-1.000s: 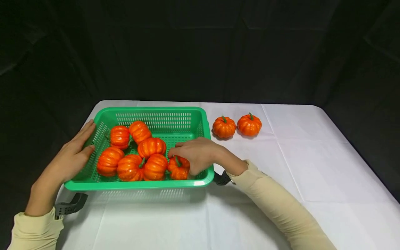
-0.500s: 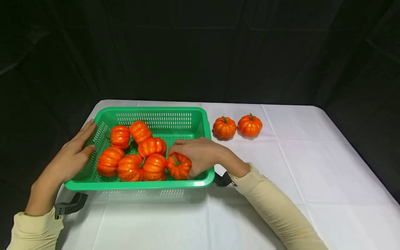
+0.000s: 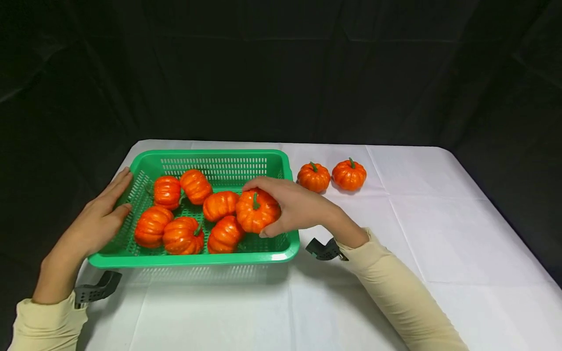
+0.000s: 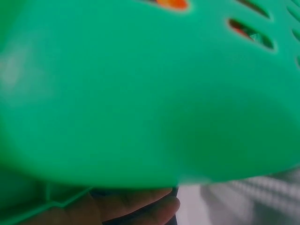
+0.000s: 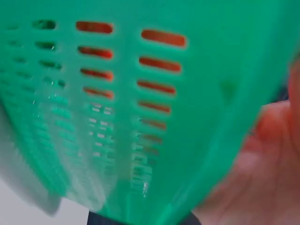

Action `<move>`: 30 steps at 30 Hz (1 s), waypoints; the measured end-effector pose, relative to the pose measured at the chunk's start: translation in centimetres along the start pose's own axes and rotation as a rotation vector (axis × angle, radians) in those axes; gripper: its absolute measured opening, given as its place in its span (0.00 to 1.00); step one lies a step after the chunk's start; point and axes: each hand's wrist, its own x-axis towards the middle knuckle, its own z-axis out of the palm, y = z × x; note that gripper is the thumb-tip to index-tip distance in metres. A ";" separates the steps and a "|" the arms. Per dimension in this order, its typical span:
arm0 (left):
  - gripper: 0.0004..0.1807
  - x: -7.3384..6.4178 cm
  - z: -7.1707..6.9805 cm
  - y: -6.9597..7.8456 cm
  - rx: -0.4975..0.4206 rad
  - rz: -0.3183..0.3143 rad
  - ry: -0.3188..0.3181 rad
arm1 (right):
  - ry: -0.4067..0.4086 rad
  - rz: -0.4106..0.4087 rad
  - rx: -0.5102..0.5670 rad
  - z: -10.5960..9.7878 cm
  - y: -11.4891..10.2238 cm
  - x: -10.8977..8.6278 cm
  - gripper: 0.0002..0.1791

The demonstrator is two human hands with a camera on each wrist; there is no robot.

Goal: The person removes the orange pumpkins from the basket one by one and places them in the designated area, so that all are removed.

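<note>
My right hand [image 3: 296, 204] grips a small orange pumpkin [image 3: 257, 211] with a green stem, thumb at its near side and fingers over its far side. The pumpkin is raised inside the right part of the green plastic basket [image 3: 193, 262]. My left hand [image 3: 98, 219] rests on the basket's left rim with straight fingers. Several other small pumpkins lie in the basket; one [image 3: 221, 205] is just left of the held one. In the left wrist view the basket wall [image 4: 140, 103] hides most of the hand. The slotted wall [image 5: 122, 70] fills most of the right wrist view.
Two more small pumpkins, one [image 3: 313, 177] nearer the basket and one [image 3: 349, 175] farther right, sit on the white tablecloth [image 3: 439, 219]. A black cloth [image 3: 281, 73] hangs behind the table.
My right hand has lifted the pumpkin up from the basket's near right corner. Two neighbouring pumpkins have shifted slightly right. My left hand stays on the rim.
</note>
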 end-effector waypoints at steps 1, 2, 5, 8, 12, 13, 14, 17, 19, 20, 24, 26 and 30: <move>0.34 0.0 0.0 0.0 0.004 -0.001 0.000 | 0.038 0.012 0.026 -0.2 0.2 -0.2 0.43; 0.34 0.0 -0.1 0.0 0.006 0.000 0.000 | 0.075 0.024 0.053 -0.4 0.2 -0.4 0.43; 0.35 0.0 -0.1 -0.1 0.009 0.001 0.000 | 0.162 0.039 0.158 -1.0 0.7 -1.0 0.42; 0.35 0.1 -0.1 -0.1 0.007 -0.002 -0.003 | 0.206 0.049 0.255 -1.6 1.2 -1.5 0.40; 0.35 0.1 -0.1 -0.1 -0.001 -0.004 -0.006 | 0.220 0.070 0.337 -2.1 1.6 -2.1 0.39; 0.35 0.1 -0.1 -0.1 -0.003 -0.005 -0.007 | 0.221 0.076 0.350 -2.2 1.7 -2.2 0.40; 0.35 0.1 -0.1 -0.1 -0.004 -0.005 -0.007 | 0.225 0.083 0.361 -2.2 1.8 -2.3 0.40; 0.35 0.1 0.0 -0.1 -0.005 -0.008 -0.008 | 0.239 0.106 0.375 -2.5 1.9 -2.7 0.40; 0.35 0.0 0.0 0.0 -0.006 -0.012 -0.010 | 0.251 0.120 0.368 -2.7 2.0 -2.9 0.40; 0.35 0.0 0.0 0.0 -0.007 -0.013 -0.011 | 0.256 0.127 0.366 -2.8 2.1 -3.1 0.40; 0.35 0.0 0.0 0.0 -0.010 -0.018 -0.015 | 0.277 0.142 0.398 -3.4 2.4 -3.7 0.39; 0.35 0.0 0.0 0.0 -0.011 -0.018 -0.015 | 0.296 0.149 0.422 -3.7 2.7 -4.2 0.39; 0.35 0.0 0.0 0.1 -0.015 -0.014 -0.013 | 0.346 0.175 0.430 -4.6 3.2 -5.2 0.39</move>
